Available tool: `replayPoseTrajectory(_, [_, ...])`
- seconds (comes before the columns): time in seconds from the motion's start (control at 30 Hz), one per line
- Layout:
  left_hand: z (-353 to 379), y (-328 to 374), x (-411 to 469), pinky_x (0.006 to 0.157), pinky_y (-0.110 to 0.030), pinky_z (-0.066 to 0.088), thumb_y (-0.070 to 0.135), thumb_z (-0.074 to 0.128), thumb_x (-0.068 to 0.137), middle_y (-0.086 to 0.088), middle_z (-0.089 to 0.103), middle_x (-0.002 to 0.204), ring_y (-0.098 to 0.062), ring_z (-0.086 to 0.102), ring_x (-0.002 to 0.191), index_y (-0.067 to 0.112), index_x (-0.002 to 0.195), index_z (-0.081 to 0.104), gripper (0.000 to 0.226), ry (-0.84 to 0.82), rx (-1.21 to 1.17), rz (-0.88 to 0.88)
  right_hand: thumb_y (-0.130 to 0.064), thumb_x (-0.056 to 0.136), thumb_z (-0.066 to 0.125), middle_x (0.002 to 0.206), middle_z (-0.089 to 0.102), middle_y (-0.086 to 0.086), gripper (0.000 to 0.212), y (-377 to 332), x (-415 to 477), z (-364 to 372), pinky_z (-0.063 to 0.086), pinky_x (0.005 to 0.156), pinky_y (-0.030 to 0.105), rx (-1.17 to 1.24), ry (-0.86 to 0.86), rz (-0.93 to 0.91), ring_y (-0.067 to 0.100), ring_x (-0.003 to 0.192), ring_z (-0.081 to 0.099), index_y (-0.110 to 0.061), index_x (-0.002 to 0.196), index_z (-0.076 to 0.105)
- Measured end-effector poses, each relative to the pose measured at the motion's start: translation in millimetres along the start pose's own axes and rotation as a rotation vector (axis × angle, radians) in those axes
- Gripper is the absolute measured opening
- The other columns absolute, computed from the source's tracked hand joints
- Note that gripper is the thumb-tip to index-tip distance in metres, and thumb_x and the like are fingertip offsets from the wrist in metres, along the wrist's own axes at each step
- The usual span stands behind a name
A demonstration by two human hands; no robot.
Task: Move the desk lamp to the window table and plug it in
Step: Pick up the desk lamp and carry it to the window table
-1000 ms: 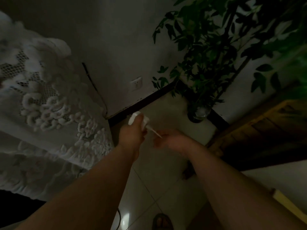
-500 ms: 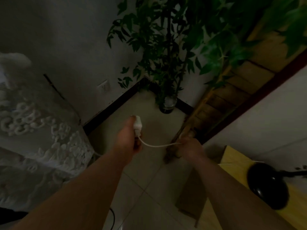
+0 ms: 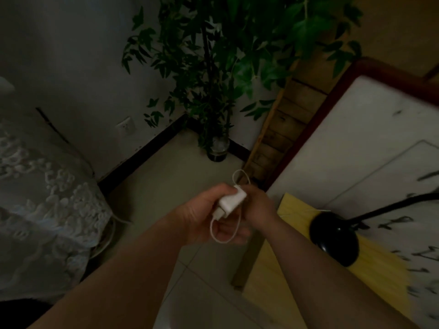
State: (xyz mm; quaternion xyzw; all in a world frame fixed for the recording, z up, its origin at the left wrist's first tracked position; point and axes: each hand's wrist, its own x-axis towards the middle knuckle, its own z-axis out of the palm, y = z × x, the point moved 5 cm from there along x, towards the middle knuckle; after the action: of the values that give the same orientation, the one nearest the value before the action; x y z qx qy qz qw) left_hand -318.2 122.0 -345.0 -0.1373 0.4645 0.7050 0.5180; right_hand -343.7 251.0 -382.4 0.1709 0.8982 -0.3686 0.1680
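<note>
- Both hands have drawn together since a moment ago; left hand (image 3: 209, 217) wraps the white plug adapter (image 3: 231, 201), right hand (image 3: 257, 205) pinches its cord (image 3: 224, 236).
- Wall socket (image 3: 126, 125) lies ahead-left of the fingers, nearer the left hand; adapter's long axis points up-right, away from it.
- Desk lamp (image 3: 333, 238) rests on the table (image 3: 356, 143), right of the fingers.

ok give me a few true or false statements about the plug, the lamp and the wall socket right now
1. The white plug is held in the left hand. True.
2. The plug is already pushed into the wall socket. False: it is in the hand, well apart from the socket.
3. The black lamp stands on the table at the right. True.
4. The right hand rests on the lamp base. False: it is up against the plug and the thin white cord.
5. The potted plant stands on the table. False: it stands on the floor in the corner.
</note>
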Motion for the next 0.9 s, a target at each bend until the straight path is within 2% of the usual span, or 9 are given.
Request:
replayPoseTrajectory(0.1, [18, -9, -8, 0.061, -0.031, 0.060, 0.036, 0.061, 0.075, -0.016, 0.070, 0.079, -0.022, 0.072, 0.064, 0.001, 0.094, 0.065, 0.040, -0.019, 0.103, -0.038, -0.002, 0.089, 0.057, 0.128, 0.061, 0.013, 0.040, 0, -16, -13, 0.046, 0.098, 0.031, -0.011, -0.029, -0.084, 0.029, 0.119, 0.058, -0.007, 0.129, 0.055])
replayPoseTrajectory(0.23, [24, -16, -13, 0.049, -0.021, 0.044, 0.030, 0.064, 0.084, -0.008, 0.061, 0.078, -0.011, 0.056, 0.055, 0.008, 0.096, 0.063, 0.025, 0.092, 0.169, 0.009, -0.005, 0.089, 0.054, 0.122, 0.063, 0.016, 0.033, 6, -29, -31, 0.048, 0.100, 0.040, 0.012, 0.081, -0.066, 0.032, 0.115, 0.059, -0.004, 0.121, 0.058])
replayPoseTrajectory(0.33, [29, -21, -21, 0.053, -0.022, 0.035, 0.026, 0.070, 0.080, -0.007, 0.056, 0.074, -0.011, 0.050, 0.057, 0.010, 0.096, 0.063, 0.023, 0.202, 0.247, 0.055, -0.007, 0.089, 0.055, 0.117, 0.066, 0.012, 0.025, 15, -41, -44, 0.050, 0.095, 0.040, 0.058, 0.186, -0.039, 0.029, 0.108, 0.062, -0.010, 0.112, 0.064])
replayPoseTrajectory(0.43, [32, -22, -31, 0.058, -0.022, 0.045, 0.016, 0.072, 0.080, -0.005, 0.062, 0.075, -0.013, 0.057, 0.065, 0.011, 0.089, 0.066, 0.013, 0.275, 0.315, 0.087, -0.016, 0.089, 0.059, 0.111, 0.069, 0.006, 0.019, 22, -53, -55, 0.052, 0.086, 0.036, 0.102, 0.287, -0.017, 0.026, 0.101, 0.064, -0.021, 0.106, 0.067])
replayPoseTrajectory(0.57, [37, -23, -48, 0.079, -0.034, 0.054, 0.012, 0.078, 0.074, -0.010, 0.066, 0.082, -0.021, 0.063, 0.076, 0.011, 0.085, 0.065, 0.017, 0.386, 0.472, 0.065, -0.022, 0.092, 0.059, 0.111, 0.067, 0.008, 0.018, 32, -74, -78, 0.054, 0.084, 0.038, 0.181, 0.384, 0.009, 0.028, 0.100, 0.064, -0.017, 0.108, 0.066])
replayPoseTrajectory(0.7, [35, -22, -50, 0.074, -0.035, 0.057, 0.012, 0.075, 0.077, -0.012, 0.061, 0.079, -0.023, 0.061, 0.071, 0.006, 0.097, 0.063, 0.024, 0.482, 0.253, 0.128, -0.009, 0.094, 0.050, 0.115, 0.068, 0.011, 0.024, 45, -81, -84, 0.053, 0.091, 0.040, 0.373, 0.377, 0.097, 0.030, 0.103, 0.063, -0.012, 0.104, 0.072])
replayPoseTrajectory(0.8, [50, -27, -45, 0.067, -0.034, 0.058, 0.011, 0.069, 0.083, -0.013, 0.061, 0.082, -0.022, 0.063, 0.073, 0.005, 0.098, 0.059, 0.019, 0.459, 0.040, 0.156, -0.010, 0.089, 0.056, 0.079, 0.068, 0.009, 0.018, 53, -87, -93, 0.051, 0.070, 0.034, 0.673, 0.391, 0.218, 0.025, 0.077, 0.062, -0.011, 0.080, 0.072])
replayPoseTrajectory(0.83, [56, -28, -43, 0.070, -0.036, 0.057, 0.010, 0.067, 0.085, -0.013, 0.059, 0.080, -0.022, 0.062, 0.072, 0.005, 0.093, 0.059, 0.013, 0.450, -0.026, 0.165, -0.010, 0.089, 0.057, 0.069, 0.064, 0.007, 0.014, 54, -88, -96, 0.047, 0.061, 0.031, 0.754, 0.409, 0.236, 0.022, 0.067, 0.058, -0.011, 0.080, 0.068])
replayPoseTrajectory(0.9, [68, -31, -39, 0.071, -0.035, 0.055, 0.009, 0.062, 0.089, -0.012, 0.055, 0.076, -0.021, 0.057, 0.067, 0.006, 0.083, 0.057, 0.008, 0.448, -0.124, 0.188, -0.004, 0.090, 0.056, 0.064, 0.059, 0.006, 0.016, 59, -91, -101, 0.041, 0.048, 0.026, 0.865, 0.423, 0.276, 0.018, 0.055, 0.053, -0.011, 0.103, 0.059])
